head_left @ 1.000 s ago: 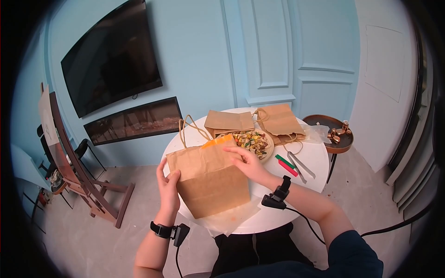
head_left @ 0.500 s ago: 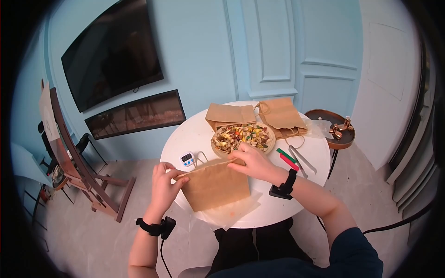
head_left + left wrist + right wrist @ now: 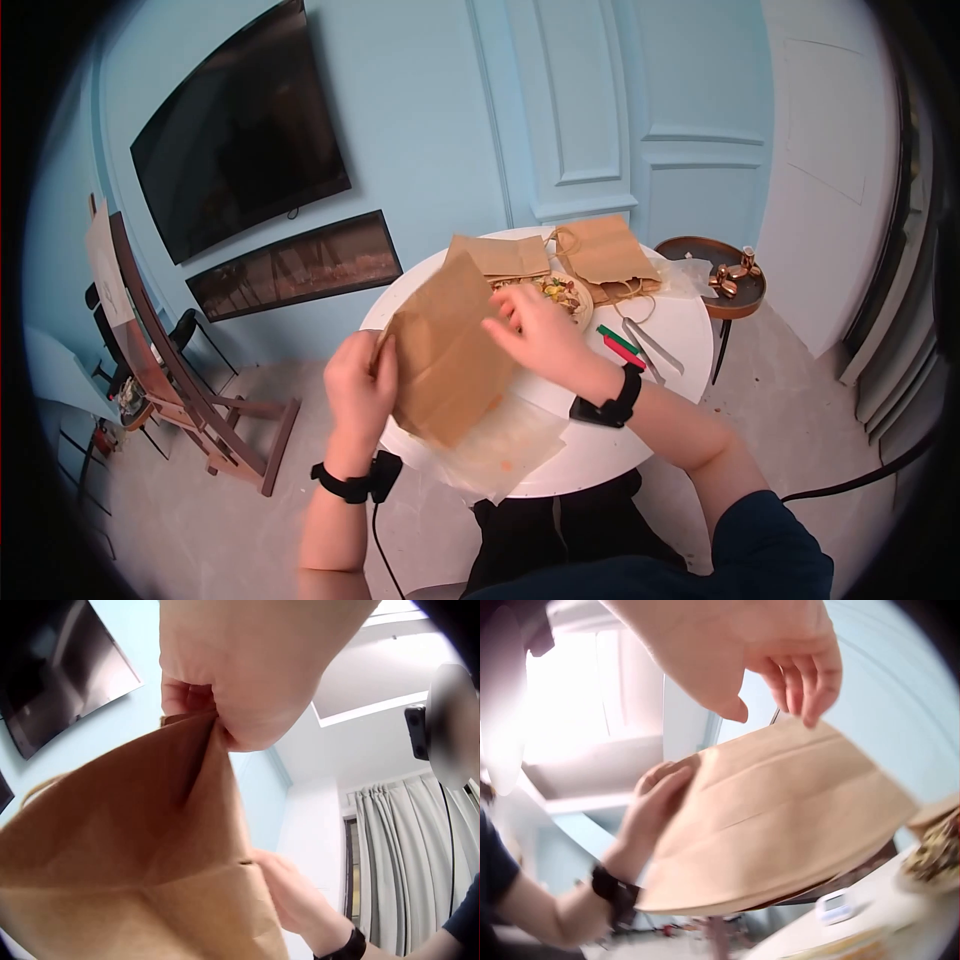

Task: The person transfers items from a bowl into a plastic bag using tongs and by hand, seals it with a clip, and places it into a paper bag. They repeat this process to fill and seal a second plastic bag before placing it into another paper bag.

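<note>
A brown paper bag (image 3: pixel 450 350) is held up, tilted, above the near left part of the round table. My left hand (image 3: pixel 358 390) pinches its left edge between thumb and fingers; in the left wrist view that hand (image 3: pixel 247 667) grips a creased corner of the bag (image 3: pixel 112 825). Beside the bag's other edge is my right hand (image 3: pixel 545 335), fingers loosely bent and thumb apart. The right wrist view has this hand (image 3: pixel 742 652) with its fingertips close to the bag (image 3: pixel 780 802); whether they touch it I cannot tell.
Behind the bag are a partly hidden plate of food (image 3: pixel 565 300) and brown bags (image 3: pixel 605 248). Green (image 3: pixel 614 337) and red (image 3: pixel 624 350) items lie by metal tongs (image 3: pixel 655 345). Translucent paper (image 3: pixel 505 450) lies at the near edge. A timer (image 3: pixel 834 906) stands on the table.
The bag has been lifted and turned from its flatter position, covering the timer and part of the plate in the head view. My right hand has come off its top edge.
</note>
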Tool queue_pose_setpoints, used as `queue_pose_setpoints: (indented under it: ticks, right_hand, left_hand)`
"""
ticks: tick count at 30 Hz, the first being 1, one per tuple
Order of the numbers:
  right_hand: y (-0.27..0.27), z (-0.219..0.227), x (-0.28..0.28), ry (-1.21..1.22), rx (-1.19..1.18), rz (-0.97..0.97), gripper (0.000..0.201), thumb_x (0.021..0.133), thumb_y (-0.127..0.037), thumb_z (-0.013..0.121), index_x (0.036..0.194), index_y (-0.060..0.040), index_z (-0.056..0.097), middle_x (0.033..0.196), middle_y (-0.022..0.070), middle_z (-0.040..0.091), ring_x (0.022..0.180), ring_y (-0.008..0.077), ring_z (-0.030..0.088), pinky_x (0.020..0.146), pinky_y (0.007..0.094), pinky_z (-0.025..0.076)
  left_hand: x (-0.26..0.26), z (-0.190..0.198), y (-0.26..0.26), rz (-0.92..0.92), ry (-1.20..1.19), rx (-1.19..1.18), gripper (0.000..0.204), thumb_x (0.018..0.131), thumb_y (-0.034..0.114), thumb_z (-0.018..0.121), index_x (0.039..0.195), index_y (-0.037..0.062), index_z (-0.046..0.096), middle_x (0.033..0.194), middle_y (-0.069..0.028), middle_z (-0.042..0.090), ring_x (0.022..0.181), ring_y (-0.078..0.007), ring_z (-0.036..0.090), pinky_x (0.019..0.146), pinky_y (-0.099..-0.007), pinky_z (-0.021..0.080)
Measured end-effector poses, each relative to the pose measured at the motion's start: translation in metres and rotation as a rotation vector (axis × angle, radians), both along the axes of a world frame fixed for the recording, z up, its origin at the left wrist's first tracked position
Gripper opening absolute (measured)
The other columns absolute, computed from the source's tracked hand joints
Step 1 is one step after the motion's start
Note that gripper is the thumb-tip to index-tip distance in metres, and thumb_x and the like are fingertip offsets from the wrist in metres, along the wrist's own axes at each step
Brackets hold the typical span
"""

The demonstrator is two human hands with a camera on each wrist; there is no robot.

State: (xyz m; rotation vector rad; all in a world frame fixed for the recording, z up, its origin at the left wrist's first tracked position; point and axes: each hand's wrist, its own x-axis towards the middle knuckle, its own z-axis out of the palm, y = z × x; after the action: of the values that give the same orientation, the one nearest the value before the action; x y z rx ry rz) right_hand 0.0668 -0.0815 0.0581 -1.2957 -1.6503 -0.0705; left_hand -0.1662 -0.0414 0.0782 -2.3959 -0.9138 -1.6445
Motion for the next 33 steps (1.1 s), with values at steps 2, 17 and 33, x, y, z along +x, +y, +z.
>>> queue_pose_setpoints:
  ticks: [2,17,33]
  right_hand:
    - [-0.008,0.009,-0.015,0.128,-0.234,0.184,0.045,0.088,-0.041,0.059,0.109,-0.0014,0.054,0.100,0.0113,0.060,0.078,0.0215,0.063,0.065,0.0330,0.052]
    - [0.011,0.032,0.009,-0.042,-0.507,0.313,0.031,0.088,-0.025,0.053,0.088,0.0051,0.061,0.073,0.0169,0.063,0.065,0.0235,0.061,0.060,0.0370,0.047]
    - [-0.002,0.104,0.026,-0.489,-0.645,0.355,0.033,0.077,-0.033,0.066,0.084,-0.0012,0.065,0.076,0.0118,0.061,0.064,0.0199,0.057,0.057,0.0339,0.043]
  left_hand:
    - [0.016,0.005,-0.012,-0.030,-0.021,0.173,0.009,0.078,0.000,0.064,0.077,-0.0017,0.056,0.074,-0.0129,0.060,0.061,-0.0280,0.057,0.054,-0.0321,0.045]
    - [0.018,0.028,-0.027,-0.268,0.200,-0.047,0.033,0.072,0.020,0.074,0.100,0.0051,0.064,0.102,-0.0076,0.065,0.092,-0.0233,0.061,0.078,-0.0321,0.048]
    - [-0.005,0.036,0.024,-0.707,-0.151,-0.884,0.019,0.087,0.010,0.065,0.101,0.0001,0.060,0.094,-0.0033,0.066,0.084,-0.0083,0.059,0.079,-0.0233,0.046]
